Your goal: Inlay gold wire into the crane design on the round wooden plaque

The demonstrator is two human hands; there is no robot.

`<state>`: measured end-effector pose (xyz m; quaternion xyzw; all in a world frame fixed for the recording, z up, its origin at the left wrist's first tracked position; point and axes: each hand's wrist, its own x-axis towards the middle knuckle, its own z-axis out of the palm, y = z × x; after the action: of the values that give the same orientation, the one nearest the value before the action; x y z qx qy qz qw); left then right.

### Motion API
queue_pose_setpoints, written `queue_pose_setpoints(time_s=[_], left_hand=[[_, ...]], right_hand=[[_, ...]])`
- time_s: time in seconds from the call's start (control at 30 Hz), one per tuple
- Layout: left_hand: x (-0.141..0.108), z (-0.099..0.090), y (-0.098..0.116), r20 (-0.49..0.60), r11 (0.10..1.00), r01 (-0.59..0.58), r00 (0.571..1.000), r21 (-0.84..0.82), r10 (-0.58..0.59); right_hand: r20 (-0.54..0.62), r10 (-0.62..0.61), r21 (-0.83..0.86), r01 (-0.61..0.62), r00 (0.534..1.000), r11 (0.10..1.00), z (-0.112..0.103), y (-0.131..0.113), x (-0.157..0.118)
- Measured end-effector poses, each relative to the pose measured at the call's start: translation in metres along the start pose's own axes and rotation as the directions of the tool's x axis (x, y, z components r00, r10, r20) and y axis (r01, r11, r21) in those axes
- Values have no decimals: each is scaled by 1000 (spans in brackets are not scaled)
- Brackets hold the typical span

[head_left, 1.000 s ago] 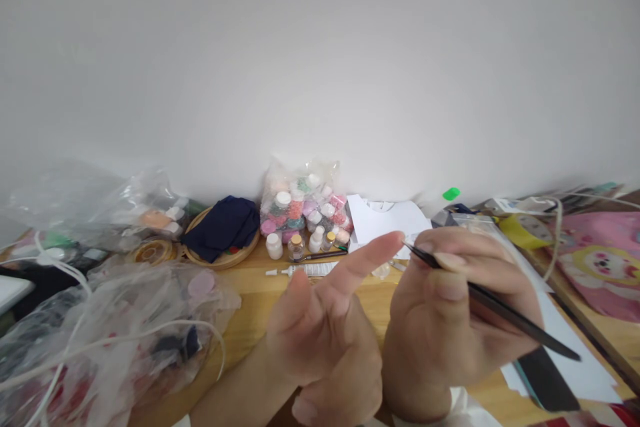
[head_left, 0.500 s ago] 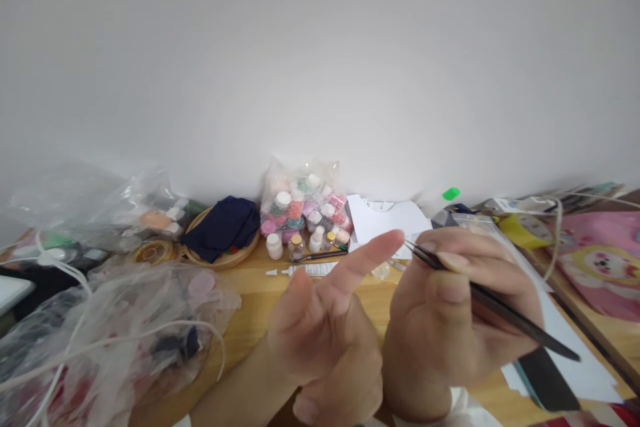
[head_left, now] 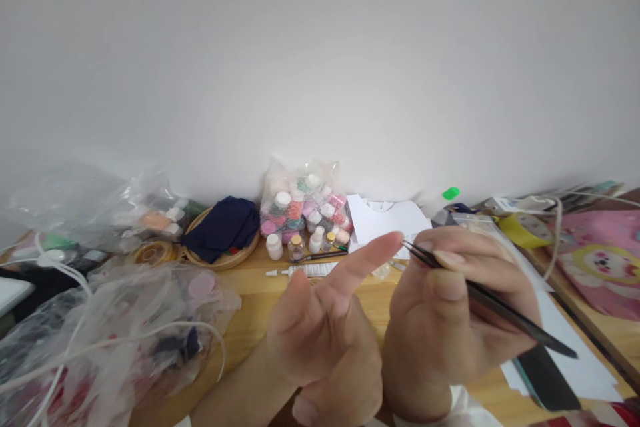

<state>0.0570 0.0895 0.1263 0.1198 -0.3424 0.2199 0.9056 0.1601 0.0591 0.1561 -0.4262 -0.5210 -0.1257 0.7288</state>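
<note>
Tweezers (head_left: 515, 317) slant through the right hand (head_left: 450, 313), pinched between thumb and fingers, tail toward four o'clock, slightly parted tips toward ten. Just off those tips is the index fingertip (head_left: 395, 241) of the left hand (head_left: 327, 340), pointing toward two o'clock; contact is unclear. That hand grasps nothing visible, its lower fingers curled.

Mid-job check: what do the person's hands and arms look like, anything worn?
The left hand and right hand are bare, no gloves or rings in sight. A white sleeve shows below the right wrist; only a white edge shows at the left forearm.
</note>
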Motion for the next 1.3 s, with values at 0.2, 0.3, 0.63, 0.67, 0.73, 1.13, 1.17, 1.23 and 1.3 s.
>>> queue_pose_setpoints(time_s=[0.2, 0.3, 0.63, 0.67, 0.73, 1.13, 1.17, 1.23, 1.3], left_hand=[[0, 0, -1, 5, 1000, 4, 1000, -20, -4], [0, 2, 0, -18, 1000, 0, 1000, -7, 0], [0, -1, 1, -22, 1000, 30, 999, -8, -30], [0, 0, 1, -25, 999, 36, 999, -4, -36], [1, 0, 1, -11, 1000, 25, 1000, -12, -25], [-1, 0, 0, -16, 1000, 5, 1000, -3, -5], [-1, 0, 0, -18, 1000, 8, 1000, 9, -7], [0, 1, 0, -43, 999, 15, 999, 44, -13], [1, 2, 1, -57, 997, 19, 998, 74, -14]], right_hand=[[3, -8, 10, 8, 1000, 1000, 1, 0, 0], [-1, -13, 2, 13, 1000, 1000, 1, 0, 0], [-16, -26, 3, 26, 1000, 1000, 1, 1, -1], [-18, -24, 4, 24, 1000, 1000, 1, 1, -1], [-22, -21, 3, 21, 1000, 1000, 1, 1, -1], [12, -2, 12, 2, 1000, 1000, 1, -1, 0], [16, 2, 12, -3, 1000, 1000, 0, -1, 0], [28, 6, 4, -6, 1000, 1000, 0, -2, 0], [42, 3, -5, -3, 999, 1000, -1, -3, 1]])
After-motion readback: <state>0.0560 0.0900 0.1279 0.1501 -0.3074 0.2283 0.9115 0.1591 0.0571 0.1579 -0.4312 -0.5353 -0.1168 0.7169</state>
